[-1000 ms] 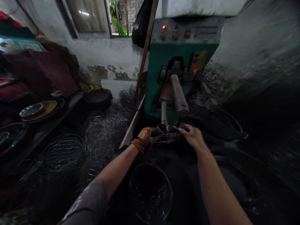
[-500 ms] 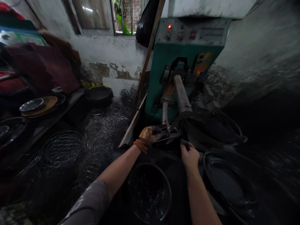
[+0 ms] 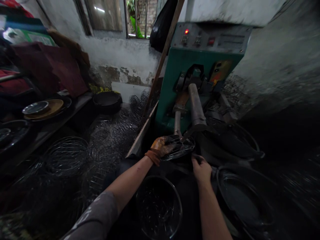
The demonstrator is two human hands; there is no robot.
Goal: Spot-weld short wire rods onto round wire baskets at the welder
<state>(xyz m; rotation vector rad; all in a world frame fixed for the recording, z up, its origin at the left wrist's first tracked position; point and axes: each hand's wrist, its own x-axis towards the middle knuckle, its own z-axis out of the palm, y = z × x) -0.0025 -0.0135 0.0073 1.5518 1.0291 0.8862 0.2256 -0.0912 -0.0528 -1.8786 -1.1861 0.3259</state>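
Observation:
In an orange-brown glove, my left hand (image 3: 159, 147) is closed around the left side of a round wire rack (image 3: 178, 151). The rack lies under the electrode tips of a green spot-welding machine (image 3: 166, 78), where the slim lower bar (image 3: 177, 121) and the thick upper arm (image 3: 197, 108) come close together. My bare right hand (image 3: 202, 168) is just right of the rack, thumb and fingers pinched and fingertips dark. Whatever it pinches, if anything, is too dark to make out. Below, between my forearms, a round bowl (image 3: 180, 208) holds many short metal wire pieces.
Finished-looking round wire racks (image 3: 67, 155) and tangled wire (image 3: 117, 126) cover the floor at left. A dark basin (image 3: 107, 101) stands near the wall. At right are large dark pans (image 3: 260, 193). A wooden board (image 3: 140, 135) edges the machine's left side.
The wire rack has turned in my left hand, and more of its flat grid shows below the electrodes. My right hand stays pinched beside it. The view has shifted slightly.

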